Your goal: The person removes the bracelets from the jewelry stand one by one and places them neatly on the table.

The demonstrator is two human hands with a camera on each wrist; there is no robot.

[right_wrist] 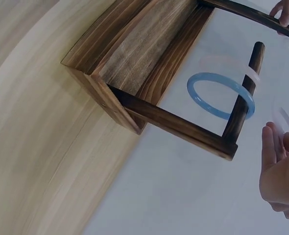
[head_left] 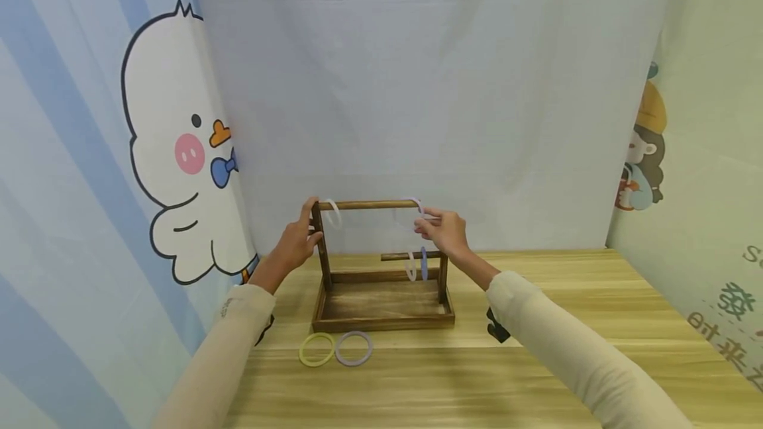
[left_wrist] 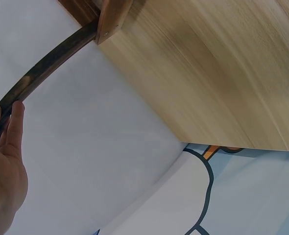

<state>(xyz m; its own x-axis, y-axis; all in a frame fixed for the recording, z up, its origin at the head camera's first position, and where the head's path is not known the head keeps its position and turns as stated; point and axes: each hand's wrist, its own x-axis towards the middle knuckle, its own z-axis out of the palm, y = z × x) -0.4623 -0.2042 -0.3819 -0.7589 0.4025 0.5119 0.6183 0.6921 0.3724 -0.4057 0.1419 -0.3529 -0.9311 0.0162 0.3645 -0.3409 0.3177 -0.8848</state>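
A dark wooden rack point(head_left: 384, 324) with a tray base stands on the table. My left hand point(head_left: 295, 245) grips its left post near the top; the left wrist view has the thumb and fingers on either side of that post point(left_wrist: 51, 58). My right hand point(head_left: 448, 233) pinches a pale purple ring point(head_left: 420, 206) at the right end of the top bar point(head_left: 372, 204). A whitish ring point(head_left: 339, 214) hangs near the bar's left end. On the short lower bar point(head_left: 392, 257) hang a pale ring point(head_left: 414, 268) and a blue ring point(right_wrist: 222, 78).
On the table point(head_left: 536, 323), in front of the rack, a yellow-green ring point(head_left: 316, 365) and a light purple ring point(head_left: 354, 364) lie flat side by side. A white curtain point(head_left: 441, 85) hangs behind the rack, with printed curtains at both sides.
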